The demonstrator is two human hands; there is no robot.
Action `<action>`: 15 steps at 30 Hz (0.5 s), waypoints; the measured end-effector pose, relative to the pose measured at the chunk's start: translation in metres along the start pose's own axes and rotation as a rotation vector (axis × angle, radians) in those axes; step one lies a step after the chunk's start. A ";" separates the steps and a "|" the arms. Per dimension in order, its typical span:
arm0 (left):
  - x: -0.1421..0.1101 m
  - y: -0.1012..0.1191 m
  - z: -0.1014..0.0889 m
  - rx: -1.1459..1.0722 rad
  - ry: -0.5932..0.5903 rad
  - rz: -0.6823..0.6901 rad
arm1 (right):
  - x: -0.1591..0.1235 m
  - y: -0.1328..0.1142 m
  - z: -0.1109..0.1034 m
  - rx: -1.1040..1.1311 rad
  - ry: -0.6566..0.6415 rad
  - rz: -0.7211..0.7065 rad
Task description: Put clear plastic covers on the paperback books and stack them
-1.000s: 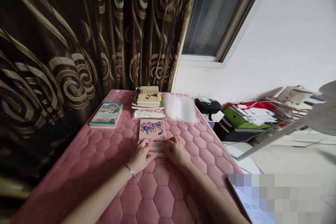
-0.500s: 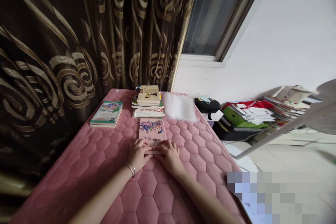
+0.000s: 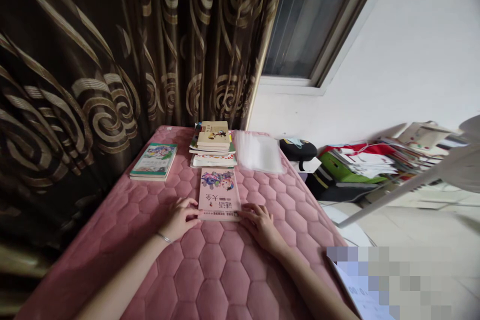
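A pink book with cartoon figures and Chinese characters on its cover lies flat on the pink quilted mattress. At its left edge is my left hand, fingers stretched out and thumb apart, the tips at or very close to the lower left corner. My right hand lies at the lower right corner, fingers extended, fingertips seeming to touch the edge. Neither hand is wrapped round the book. Just beyond it stands a stack of books, and farther left lies a green-covered book on another.
Clear plastic sleeves lie right of the stack. A black case sits past the mattress's right edge, with a green box of papers beyond. A white fan stands at right. Patterned curtains hang behind.
Both hands have moved apart, off the book's near cover and out to its left and right sides, uncovering the title. The book stays in about the same place.
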State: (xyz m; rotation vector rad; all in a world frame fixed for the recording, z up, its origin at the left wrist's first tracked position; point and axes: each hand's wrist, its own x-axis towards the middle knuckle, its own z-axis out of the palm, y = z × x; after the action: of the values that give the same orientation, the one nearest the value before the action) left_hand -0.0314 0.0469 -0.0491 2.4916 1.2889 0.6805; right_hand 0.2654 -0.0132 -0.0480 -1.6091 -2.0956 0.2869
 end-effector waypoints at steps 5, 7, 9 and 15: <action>0.000 0.001 -0.001 -0.013 -0.013 0.002 | 0.000 0.001 0.001 0.012 0.011 -0.017; -0.002 0.003 -0.004 -0.002 -0.009 -0.007 | 0.000 0.001 0.001 0.014 0.012 -0.013; -0.003 0.008 -0.006 0.032 0.011 -0.028 | 0.000 0.000 0.000 0.006 0.008 0.000; 0.004 0.045 -0.003 0.152 0.057 -0.076 | 0.007 -0.018 0.007 -0.067 0.035 0.080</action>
State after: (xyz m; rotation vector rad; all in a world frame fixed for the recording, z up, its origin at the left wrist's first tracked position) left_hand 0.0006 0.0237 -0.0262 2.5423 1.5006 0.6625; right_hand 0.2456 -0.0107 -0.0447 -1.7268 -2.0382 0.2157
